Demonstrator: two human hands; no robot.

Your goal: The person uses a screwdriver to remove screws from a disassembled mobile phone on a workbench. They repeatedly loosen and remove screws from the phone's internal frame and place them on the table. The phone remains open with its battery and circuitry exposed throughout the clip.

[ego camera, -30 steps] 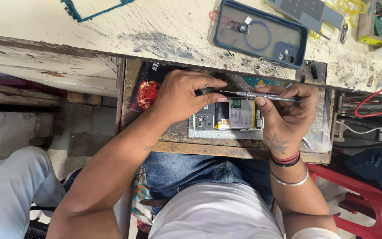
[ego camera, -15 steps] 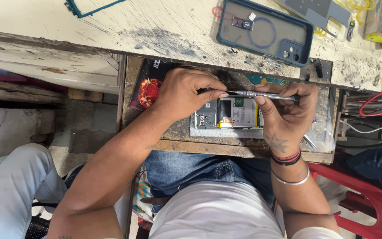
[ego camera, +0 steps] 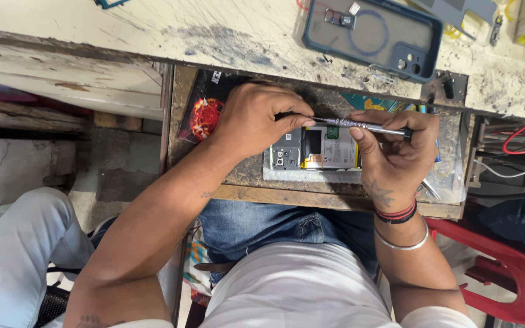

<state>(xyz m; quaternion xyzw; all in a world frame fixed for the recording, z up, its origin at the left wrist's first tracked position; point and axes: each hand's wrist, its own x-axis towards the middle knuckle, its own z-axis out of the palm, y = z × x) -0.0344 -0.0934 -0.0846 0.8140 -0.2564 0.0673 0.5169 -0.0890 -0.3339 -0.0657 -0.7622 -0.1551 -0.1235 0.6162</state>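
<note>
**Steel screwdriver held level over an opened phone**

Steel, slim and knurled, the screwdriver (ego camera: 360, 126) lies with its long axis nearly level, running from one hand to the other, its left end tilted very slightly upward. Its tip end points left into the pinched fingertips of the left hand (ego camera: 256, 118); its dark butt end points right and sits under the thumb of the right hand (ego camera: 399, 152). Both hands are closed on the tool, one at each end, and stand apart along its shaft.

Left of the left hand: a dark card with a red round print (ego camera: 205, 115), partly under the wrist.

Between the hands and directly beneath the shaft: an opened phone (ego camera: 320, 149), back removed, with circuit board and metal shields showing. It lies flat on a worn wooden drawer ledge (ego camera: 250, 182), long axis also left to right.

Beyond both hands, on the scratched bench: a dark blue-green phone case (ego camera: 372, 36).

At the right wrist: a red-and-black thread band and a thin metal bangle (ego camera: 402, 243).
</note>
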